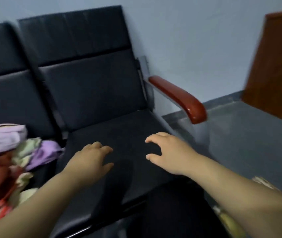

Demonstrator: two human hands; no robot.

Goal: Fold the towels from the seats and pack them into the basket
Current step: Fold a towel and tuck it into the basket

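A heap of towels (13, 152) lies on the left black seat: lilac ones on top, pale green ones in the middle, a dark red one and a striped orange one lower down. The black seat to its right (119, 134) carries no towel. My left hand (92, 160) hovers over that seat's front with relaxed fingers and holds nothing. My right hand (167, 152) hovers further right, fingers spread and slightly bent, and is empty too. No basket is in view.
A red-brown wooden armrest (179, 98) juts out at the right side of the black seat. Beyond it lies grey floor (239, 134), with a brown wooden panel (277, 66) against the pale blue wall. Something pale and blurred shows by my right forearm (263, 182).
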